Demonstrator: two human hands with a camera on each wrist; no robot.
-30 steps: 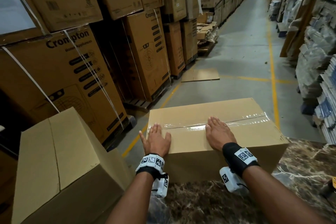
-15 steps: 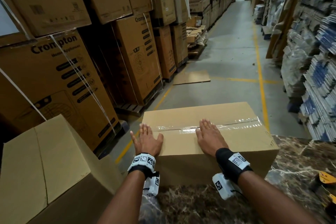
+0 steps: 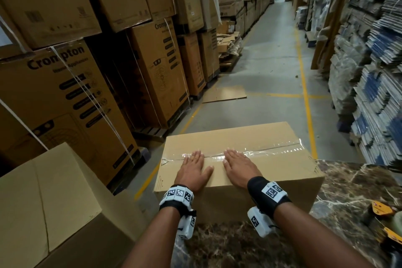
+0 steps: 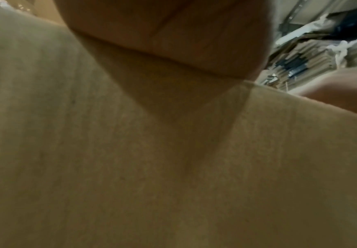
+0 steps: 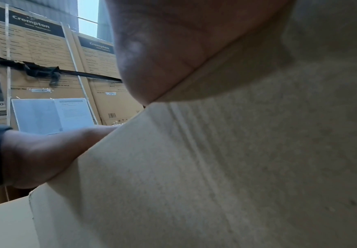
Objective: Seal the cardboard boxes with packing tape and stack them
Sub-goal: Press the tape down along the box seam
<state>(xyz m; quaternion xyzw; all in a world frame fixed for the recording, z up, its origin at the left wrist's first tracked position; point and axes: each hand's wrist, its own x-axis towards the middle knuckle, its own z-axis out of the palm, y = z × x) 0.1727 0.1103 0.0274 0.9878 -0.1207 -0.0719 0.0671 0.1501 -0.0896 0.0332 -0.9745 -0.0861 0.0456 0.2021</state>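
"crompton" reads on the stacked cartons. left hand and right hand press flat, fingers straight, fingertips on the tape strip across the cardboard box.

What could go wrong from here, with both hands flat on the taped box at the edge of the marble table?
1. The taped box overhangs the marble table on its far and left sides; pressing from the left hand and right hand might tip or slide it off.
2. The clear tape looks wrinkled near its right end, so it may lift.
3. The yellow tool lies close by and could get knocked.
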